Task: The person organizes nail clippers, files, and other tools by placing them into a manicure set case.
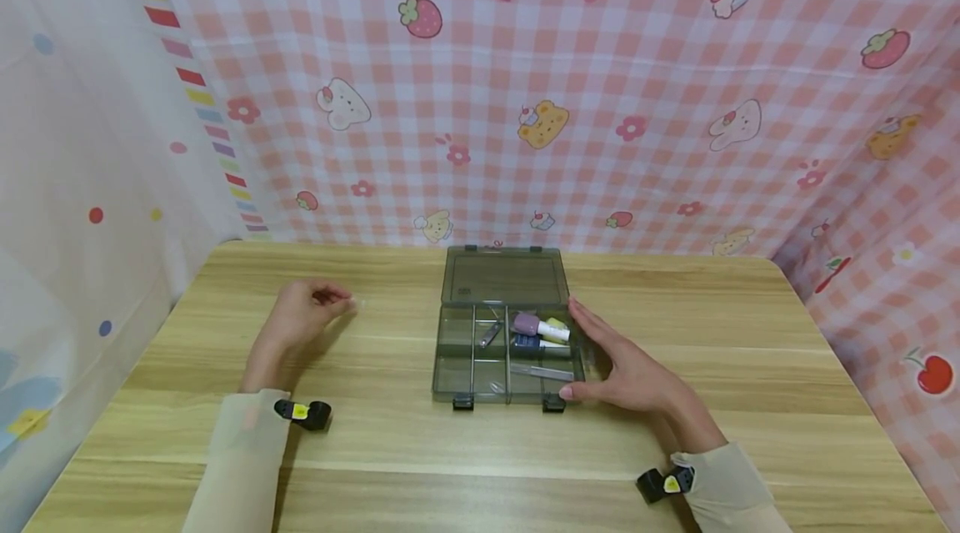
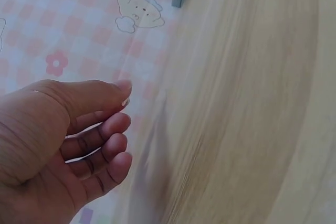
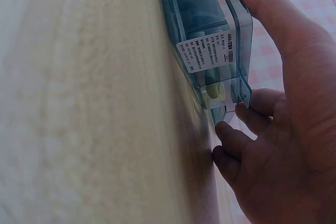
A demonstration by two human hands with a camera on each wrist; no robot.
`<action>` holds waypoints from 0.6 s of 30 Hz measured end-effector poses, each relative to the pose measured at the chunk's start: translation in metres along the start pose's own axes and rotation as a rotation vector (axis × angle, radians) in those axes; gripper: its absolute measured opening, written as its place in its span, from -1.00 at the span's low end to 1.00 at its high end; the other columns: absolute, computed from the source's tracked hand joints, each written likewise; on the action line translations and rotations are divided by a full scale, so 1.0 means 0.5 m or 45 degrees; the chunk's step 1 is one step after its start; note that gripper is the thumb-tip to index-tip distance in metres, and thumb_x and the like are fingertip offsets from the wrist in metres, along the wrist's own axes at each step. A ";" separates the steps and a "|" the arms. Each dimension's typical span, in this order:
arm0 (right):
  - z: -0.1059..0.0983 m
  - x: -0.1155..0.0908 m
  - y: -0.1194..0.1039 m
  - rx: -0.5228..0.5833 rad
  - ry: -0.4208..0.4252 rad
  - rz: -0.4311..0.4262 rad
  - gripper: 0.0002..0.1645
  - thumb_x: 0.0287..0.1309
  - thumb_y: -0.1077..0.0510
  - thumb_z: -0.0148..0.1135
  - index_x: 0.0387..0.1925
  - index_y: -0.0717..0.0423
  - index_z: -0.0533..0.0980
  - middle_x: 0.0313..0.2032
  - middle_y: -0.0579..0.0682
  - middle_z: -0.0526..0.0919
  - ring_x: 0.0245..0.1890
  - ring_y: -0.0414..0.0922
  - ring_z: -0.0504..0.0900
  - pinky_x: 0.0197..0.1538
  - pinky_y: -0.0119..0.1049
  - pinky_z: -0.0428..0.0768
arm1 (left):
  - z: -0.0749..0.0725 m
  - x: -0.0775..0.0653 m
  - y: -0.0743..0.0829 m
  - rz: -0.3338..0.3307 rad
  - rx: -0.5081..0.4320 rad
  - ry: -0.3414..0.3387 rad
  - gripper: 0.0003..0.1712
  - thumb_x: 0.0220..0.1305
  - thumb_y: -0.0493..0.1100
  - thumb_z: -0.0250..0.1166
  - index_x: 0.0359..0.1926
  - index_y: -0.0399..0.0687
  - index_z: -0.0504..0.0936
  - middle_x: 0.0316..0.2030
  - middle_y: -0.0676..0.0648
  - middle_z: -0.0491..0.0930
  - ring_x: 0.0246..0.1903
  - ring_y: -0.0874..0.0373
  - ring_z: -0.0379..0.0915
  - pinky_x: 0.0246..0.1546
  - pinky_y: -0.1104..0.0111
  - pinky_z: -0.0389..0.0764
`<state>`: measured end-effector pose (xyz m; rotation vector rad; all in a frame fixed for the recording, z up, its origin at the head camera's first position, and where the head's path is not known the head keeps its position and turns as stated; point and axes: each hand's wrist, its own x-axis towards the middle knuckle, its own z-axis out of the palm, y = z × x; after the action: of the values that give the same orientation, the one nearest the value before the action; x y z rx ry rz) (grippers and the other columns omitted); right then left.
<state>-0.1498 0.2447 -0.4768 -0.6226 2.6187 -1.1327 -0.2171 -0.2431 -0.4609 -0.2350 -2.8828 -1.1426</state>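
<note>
A smoky clear plastic organizer box lies on the table with its lid folded back. My right hand holds its right side, thumb at the front corner and fingers along the edge toward the back. Inside lie a purple nail polish bottle, a yellow one, a dark blue one, nail clippers and a slim metallic tool. Left of the box, my left hand is raised over the table, thumb and forefinger pinching a tiny shiny clear piece whose kind is too small to make out.
The wood-grain table reaches back to a pink checked cloth hanging behind it. Black latches stick out at the box's front. A printed label is on the box's side. Each wrist wears a black camera.
</note>
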 end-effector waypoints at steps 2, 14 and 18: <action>0.000 0.000 0.000 0.002 -0.001 0.001 0.49 -0.07 -0.38 0.56 0.66 -0.15 -0.16 0.67 -0.14 -0.18 0.65 0.10 -0.14 0.59 0.29 -0.01 | 0.003 0.001 0.005 0.014 -0.010 0.004 -0.80 0.34 -0.17 0.41 -0.16 -0.24 0.76 -0.31 -0.16 0.74 -0.34 0.12 0.56 -0.35 0.47 0.56; -0.001 -0.002 -0.002 0.018 -0.008 0.003 0.48 -0.06 -0.37 0.56 0.67 -0.15 -0.16 0.67 -0.12 -0.18 0.65 0.10 -0.15 0.58 0.30 -0.01 | 0.022 0.003 0.035 0.070 -0.032 0.009 -0.83 0.31 -0.16 0.44 -0.20 -0.19 0.78 -0.34 -0.12 0.74 -0.34 0.11 0.57 -0.34 0.46 0.58; -0.001 -0.002 -0.003 0.017 -0.009 0.004 0.48 -0.06 -0.37 0.56 0.67 -0.15 -0.16 0.67 -0.12 -0.18 0.65 0.10 -0.15 0.58 0.30 -0.01 | 0.028 0.006 0.046 0.094 -0.043 0.016 -0.83 0.31 -0.16 0.44 -0.20 -0.19 0.78 -0.34 -0.12 0.74 -0.34 0.11 0.57 -0.34 0.44 0.59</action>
<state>-0.1486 0.2448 -0.4753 -0.6187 2.6035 -1.1441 -0.2161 -0.2169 -0.4553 -0.3311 -2.8198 -1.1764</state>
